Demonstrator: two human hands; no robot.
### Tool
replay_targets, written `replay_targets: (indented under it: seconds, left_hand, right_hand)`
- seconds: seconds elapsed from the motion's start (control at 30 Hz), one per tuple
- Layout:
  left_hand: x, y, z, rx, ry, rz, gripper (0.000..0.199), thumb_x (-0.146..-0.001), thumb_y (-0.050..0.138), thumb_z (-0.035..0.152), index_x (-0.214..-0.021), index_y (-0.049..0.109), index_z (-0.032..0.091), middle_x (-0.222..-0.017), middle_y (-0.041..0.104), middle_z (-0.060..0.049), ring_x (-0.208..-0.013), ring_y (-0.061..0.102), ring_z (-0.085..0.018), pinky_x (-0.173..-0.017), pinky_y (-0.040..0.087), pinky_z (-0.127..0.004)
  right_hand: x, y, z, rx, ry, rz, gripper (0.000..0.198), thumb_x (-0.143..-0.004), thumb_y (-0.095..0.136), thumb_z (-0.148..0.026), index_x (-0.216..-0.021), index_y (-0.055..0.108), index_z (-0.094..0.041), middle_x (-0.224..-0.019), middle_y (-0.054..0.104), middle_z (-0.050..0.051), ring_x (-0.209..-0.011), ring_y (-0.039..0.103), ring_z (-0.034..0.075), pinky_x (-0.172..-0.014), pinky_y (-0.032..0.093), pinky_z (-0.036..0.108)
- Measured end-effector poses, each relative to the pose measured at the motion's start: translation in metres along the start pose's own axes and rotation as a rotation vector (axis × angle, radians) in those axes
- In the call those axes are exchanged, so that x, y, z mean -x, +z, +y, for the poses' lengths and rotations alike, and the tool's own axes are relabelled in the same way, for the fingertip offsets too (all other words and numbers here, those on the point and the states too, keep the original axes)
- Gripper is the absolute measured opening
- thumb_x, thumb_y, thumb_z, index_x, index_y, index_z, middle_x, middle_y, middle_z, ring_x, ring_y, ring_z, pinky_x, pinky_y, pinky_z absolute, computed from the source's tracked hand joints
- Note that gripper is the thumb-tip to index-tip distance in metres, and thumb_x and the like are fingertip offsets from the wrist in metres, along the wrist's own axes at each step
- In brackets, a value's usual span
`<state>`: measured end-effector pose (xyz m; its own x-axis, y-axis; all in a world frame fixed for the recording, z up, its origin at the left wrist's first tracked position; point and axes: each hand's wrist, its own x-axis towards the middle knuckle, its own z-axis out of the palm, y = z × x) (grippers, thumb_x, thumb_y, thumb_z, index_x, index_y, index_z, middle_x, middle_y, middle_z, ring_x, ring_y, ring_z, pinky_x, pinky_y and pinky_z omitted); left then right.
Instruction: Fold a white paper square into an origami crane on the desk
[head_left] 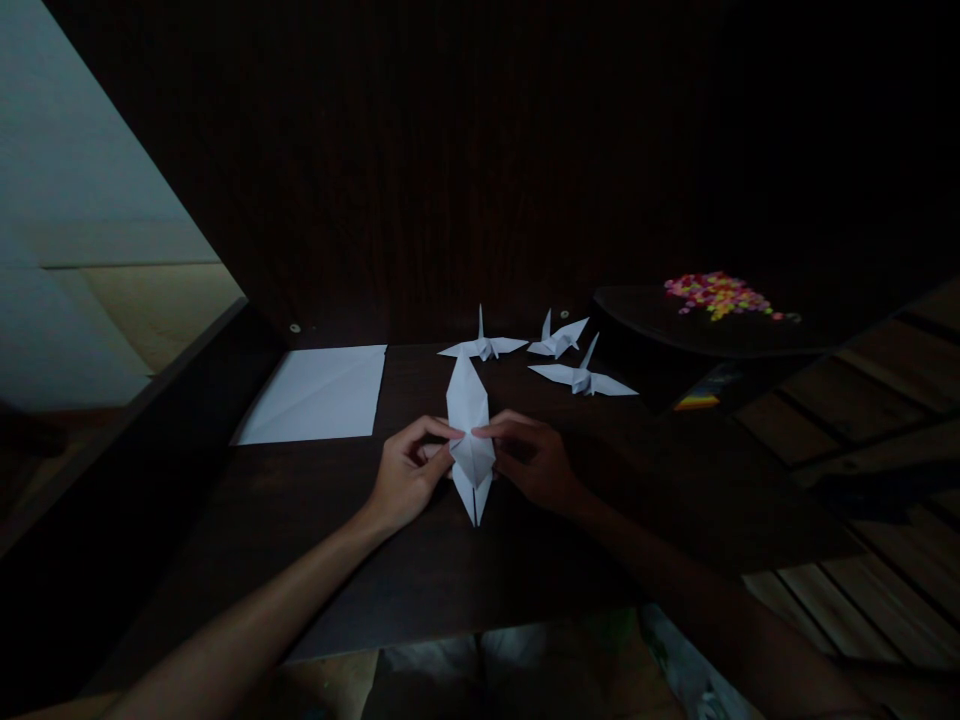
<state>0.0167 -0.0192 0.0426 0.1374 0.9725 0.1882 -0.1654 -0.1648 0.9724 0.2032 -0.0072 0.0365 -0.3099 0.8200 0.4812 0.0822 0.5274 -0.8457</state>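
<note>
Between my two hands is a white, partly folded origami paper (470,410), long and pointed, with two narrow points side by side at its near end and one wide flap at its far end. My left hand (409,470) pinches its left edge near the middle, thumb and forefinger on the paper. On the opposite edge my right hand (536,462) grips it the same way, the forefinger tip pressing near the centre. Just beyond lie three finished paper cranes: one (484,347) behind the folded paper, another (557,340) farther right, and a third (583,380) nearer me.
A white paper sheet (315,395) with a diagonal crease lies on the dark table (420,580) at the left. A raised dark side board (150,440) borders the left. On a dark shelf at the right sits a pile of small colourful pieces (720,294).
</note>
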Motion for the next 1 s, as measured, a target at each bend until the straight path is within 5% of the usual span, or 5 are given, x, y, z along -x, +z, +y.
replay_targets:
  seconds: [0.2, 0.77, 1.0]
  left_hand:
    - [-0.0001, 0.0005, 0.0024, -0.01, -0.074, -0.016, 0.029, -0.069, 0.079, 0.037, -0.081, 0.064, 0.015, -0.069, 0.065, -0.001, -0.051, 0.06, -0.012, -0.048, 0.049, -0.022]
    - [-0.0016, -0.0001, 0.0007, 0.08, -0.188, -0.002, 0.016, -0.067, 0.074, 0.024, -0.08, 0.079, 0.018, -0.096, 0.07, -0.007, -0.073, 0.065, -0.018, -0.053, 0.054, -0.023]
    - [-0.0045, -0.0017, -0.0006, 0.271, -0.32, -0.007, 0.034, -0.067, 0.058, 0.024, -0.094, 0.077, 0.012, -0.085, 0.073, -0.009, -0.066, 0.064, -0.02, -0.051, 0.05, -0.027]
  right_hand:
    - [-0.0002, -0.0012, 0.0031, 0.006, -0.031, -0.007, 0.015, -0.087, 0.062, -0.029, -0.093, 0.074, -0.022, -0.081, 0.06, 0.004, -0.066, 0.057, 0.013, -0.057, 0.045, 0.025]
    - [-0.001, -0.0016, 0.0008, -0.239, 0.184, -0.016, 0.029, -0.082, 0.065, -0.045, -0.073, 0.075, -0.019, -0.077, 0.058, 0.003, -0.059, 0.057, 0.012, -0.051, 0.049, 0.025]
    - [-0.0002, 0.004, 0.0008, -0.199, 0.199, 0.009, 0.018, -0.077, 0.073, -0.035, -0.087, 0.076, -0.021, -0.08, 0.058, 0.002, -0.053, 0.057, 0.009, -0.048, 0.047, 0.024]
